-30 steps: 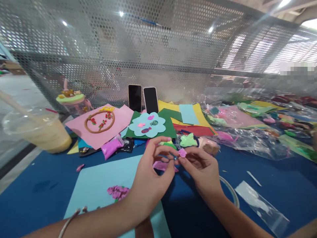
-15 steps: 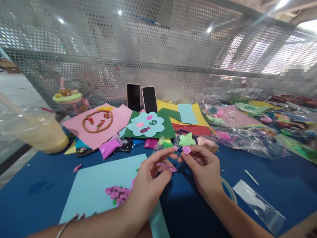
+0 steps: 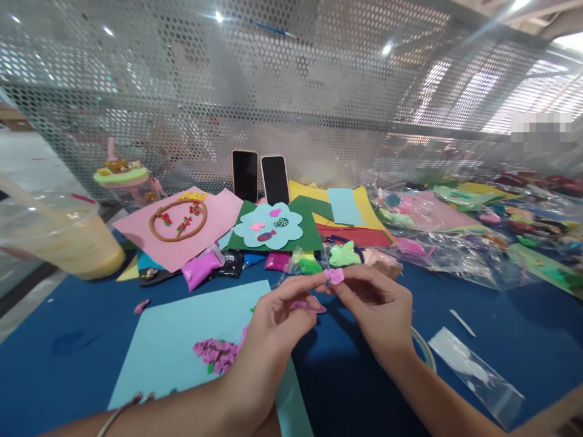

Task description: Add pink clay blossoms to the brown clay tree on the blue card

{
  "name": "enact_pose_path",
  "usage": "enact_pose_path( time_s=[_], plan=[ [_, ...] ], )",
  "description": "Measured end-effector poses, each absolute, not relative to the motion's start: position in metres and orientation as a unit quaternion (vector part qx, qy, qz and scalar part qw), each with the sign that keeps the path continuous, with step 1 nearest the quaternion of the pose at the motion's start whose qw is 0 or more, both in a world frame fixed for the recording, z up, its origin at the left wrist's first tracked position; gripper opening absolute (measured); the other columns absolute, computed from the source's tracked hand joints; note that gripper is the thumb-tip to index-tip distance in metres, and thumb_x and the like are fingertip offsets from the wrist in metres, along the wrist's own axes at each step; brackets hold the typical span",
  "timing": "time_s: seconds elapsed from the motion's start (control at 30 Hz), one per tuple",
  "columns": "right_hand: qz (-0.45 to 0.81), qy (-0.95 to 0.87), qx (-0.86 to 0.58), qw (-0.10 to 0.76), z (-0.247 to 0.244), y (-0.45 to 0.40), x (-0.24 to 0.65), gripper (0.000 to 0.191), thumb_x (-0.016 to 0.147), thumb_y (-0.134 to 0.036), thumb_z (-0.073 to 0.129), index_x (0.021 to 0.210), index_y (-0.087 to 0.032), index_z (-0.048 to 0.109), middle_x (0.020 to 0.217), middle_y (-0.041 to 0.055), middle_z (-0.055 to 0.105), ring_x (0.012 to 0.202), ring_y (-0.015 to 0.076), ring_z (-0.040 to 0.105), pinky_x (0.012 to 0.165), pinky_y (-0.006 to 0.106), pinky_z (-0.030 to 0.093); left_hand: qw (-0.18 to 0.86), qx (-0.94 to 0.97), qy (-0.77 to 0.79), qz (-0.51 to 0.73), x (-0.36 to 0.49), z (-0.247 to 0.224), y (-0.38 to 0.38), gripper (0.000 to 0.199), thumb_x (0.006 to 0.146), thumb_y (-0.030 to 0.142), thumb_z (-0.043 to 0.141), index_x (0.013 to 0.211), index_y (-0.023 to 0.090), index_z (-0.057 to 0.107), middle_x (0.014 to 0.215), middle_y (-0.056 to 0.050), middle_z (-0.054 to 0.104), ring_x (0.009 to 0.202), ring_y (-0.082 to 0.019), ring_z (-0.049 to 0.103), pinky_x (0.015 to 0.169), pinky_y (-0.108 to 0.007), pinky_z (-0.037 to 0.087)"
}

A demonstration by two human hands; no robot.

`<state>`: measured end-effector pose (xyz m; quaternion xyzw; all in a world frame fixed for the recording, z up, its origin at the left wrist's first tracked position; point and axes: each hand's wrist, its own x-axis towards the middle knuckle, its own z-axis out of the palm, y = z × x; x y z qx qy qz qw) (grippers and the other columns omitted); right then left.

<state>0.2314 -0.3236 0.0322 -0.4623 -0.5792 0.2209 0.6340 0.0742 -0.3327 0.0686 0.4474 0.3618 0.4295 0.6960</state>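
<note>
Above the blue counter (image 3: 523,340), at 12 o'clock from the light-blue sheet (image 3: 182,340): pink clay piece (image 3: 336,276) pinched between left hand (image 3: 277,321) and right hand (image 3: 378,309), both grips clamped on it. Probably soft, light, easily squashed; best held gently by edges.

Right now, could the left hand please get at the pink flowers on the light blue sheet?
Probably yes. The pink flowers lie just beside the left hand on the light blue sheet, with nothing between them. But its fingers already pinch pink clay with the right hand.
</note>
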Motion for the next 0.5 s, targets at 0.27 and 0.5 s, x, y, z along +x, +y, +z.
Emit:
enact_pose_path(
  time_s=[0.27,0.5],
  plan=[
    [0.186,-0.6,-0.476,0.615,0.03,-0.3253,0.2318,0.015,0.074,-0.012,0.067,0.081,-0.025,0.069,0.074,-0.0014,0.069,0.063,0.0134,0.066,0.058,0.023,0.055,0.701,0.435,0.366,0.43,0.0746,0.0647,-0.3312,0.033,0.071,0.017,0.06,0.1,0.027,0.072,0.084,0.0,0.063,0.082,-0.014,0.052,0.077,-0.023,0.038],
    [0.18,-0.609,-0.477,0.608,0.0312,-0.3257,0.2314,0.015,0.075,-0.012,0.066,0.083,-0.024,0.069,0.075,-0.0012,0.069,0.062,0.0126,0.066,0.057,0.022,0.055,0.681,0.45,0.37,0.444,0.0759,0.0663,-0.3312,0.029,0.071,0.017,0.06,0.095,0.026,0.074,0.094,-0.002,0.063,0.083,-0.015,0.053,0.076,-0.024,0.039]
  ],
)
